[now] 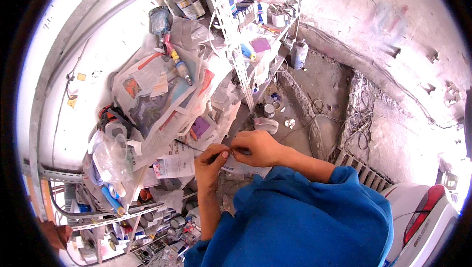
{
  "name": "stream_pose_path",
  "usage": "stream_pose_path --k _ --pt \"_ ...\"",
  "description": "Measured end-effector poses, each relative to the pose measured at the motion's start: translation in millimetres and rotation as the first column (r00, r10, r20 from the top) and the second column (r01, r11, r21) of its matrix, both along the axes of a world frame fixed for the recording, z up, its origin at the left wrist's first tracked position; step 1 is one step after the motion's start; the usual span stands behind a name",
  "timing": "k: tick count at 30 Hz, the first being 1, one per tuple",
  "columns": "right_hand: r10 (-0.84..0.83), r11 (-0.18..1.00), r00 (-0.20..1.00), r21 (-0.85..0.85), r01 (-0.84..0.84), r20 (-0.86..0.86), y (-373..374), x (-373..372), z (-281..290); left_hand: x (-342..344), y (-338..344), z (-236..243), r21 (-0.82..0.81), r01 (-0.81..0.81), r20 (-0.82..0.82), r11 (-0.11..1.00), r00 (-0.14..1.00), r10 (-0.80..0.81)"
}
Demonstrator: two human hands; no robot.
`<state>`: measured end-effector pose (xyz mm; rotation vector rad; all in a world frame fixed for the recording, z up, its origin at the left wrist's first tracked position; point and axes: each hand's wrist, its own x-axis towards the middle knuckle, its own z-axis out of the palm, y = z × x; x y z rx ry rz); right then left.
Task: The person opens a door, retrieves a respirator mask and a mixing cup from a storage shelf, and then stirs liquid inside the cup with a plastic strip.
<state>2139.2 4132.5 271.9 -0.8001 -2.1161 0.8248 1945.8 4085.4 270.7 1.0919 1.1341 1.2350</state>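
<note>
My left hand point(211, 163) and my right hand point(259, 148) meet in front of my body, fingertips pinched close together. What they hold between them, if anything, is too small to make out. A thin dark line runs from the newspaper toward my left hand; I cannot tell whether it is held. Just beyond lies the newspaper-covered bench point(169, 166). A purple pad point(199, 127) rests on the paper, and farther back is an air tool fitting point(178, 64) in yellow, blue and metal on a red piece.
Clear plastic cups point(112, 156) and a blue tube point(112, 199) sit at the left. Shelves with cans point(278, 19) rise at the back. Coiled cable point(362, 119) lies on the floor beside a drain grate point(361, 167). A white car point(418, 218) stands at the right.
</note>
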Motion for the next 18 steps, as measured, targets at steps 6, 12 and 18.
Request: stream_pose_path --k 6,12,18 --pt "0.010 0.998 0.993 -0.064 -0.003 0.115 1.0 4.9 2.2 7.9 0.4 1.2 0.050 -0.092 -0.155 0.994 0.983 0.099" --pt "0.024 0.995 0.998 -0.096 -0.019 0.054 2.1 4.0 5.4 12.4 4.0 2.5 0.145 -0.029 -0.306 0.989 0.949 0.073" --pt "0.005 0.996 1.000 -0.085 -0.004 0.007 1.0 4.9 1.7 16.3 6.0 -2.2 0.173 -0.024 -0.420 0.985 0.902 0.096"
